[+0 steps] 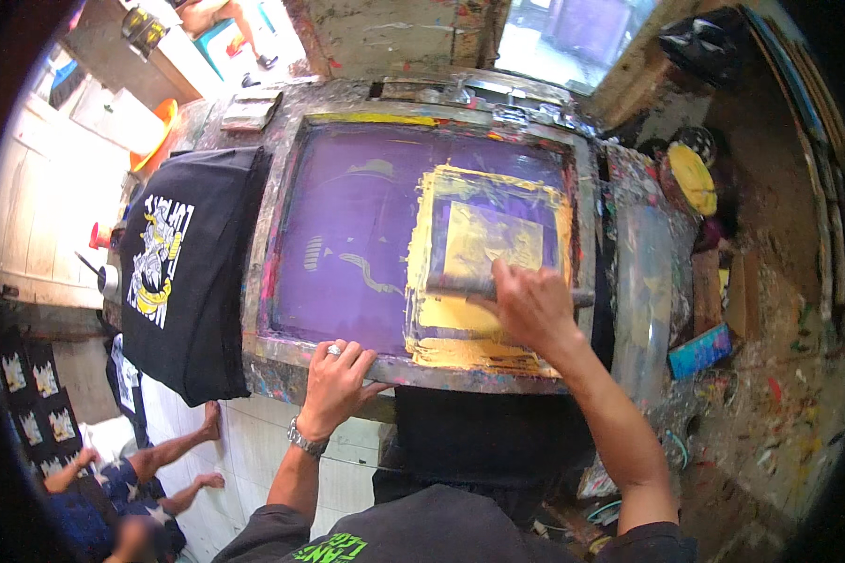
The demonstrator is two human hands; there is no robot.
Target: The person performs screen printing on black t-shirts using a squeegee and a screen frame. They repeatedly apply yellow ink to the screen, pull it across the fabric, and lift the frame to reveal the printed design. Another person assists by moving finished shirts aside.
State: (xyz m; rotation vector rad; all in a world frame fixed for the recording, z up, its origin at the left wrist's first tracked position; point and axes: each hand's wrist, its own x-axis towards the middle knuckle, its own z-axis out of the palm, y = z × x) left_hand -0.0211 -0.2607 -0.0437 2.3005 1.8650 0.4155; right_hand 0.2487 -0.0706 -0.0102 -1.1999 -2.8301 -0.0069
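A screen-printing frame with purple mesh lies flat on the paint-stained bench before me. Pale yellow ink covers the right half of the mesh in a rough rectangle. My right hand grips the squeegee, which lies crosswise over the inked area; its blade is hard to make out. At the frame's near rail, my left hand has its fingers curled over the wood, left of the ink. Black fabric hangs out below the near rail.
Folded black printed shirts are stacked left of the frame. On the right are a clear plastic sheet, a yellow-smeared container, a blue box and upright boards. Another person's legs show at lower left.
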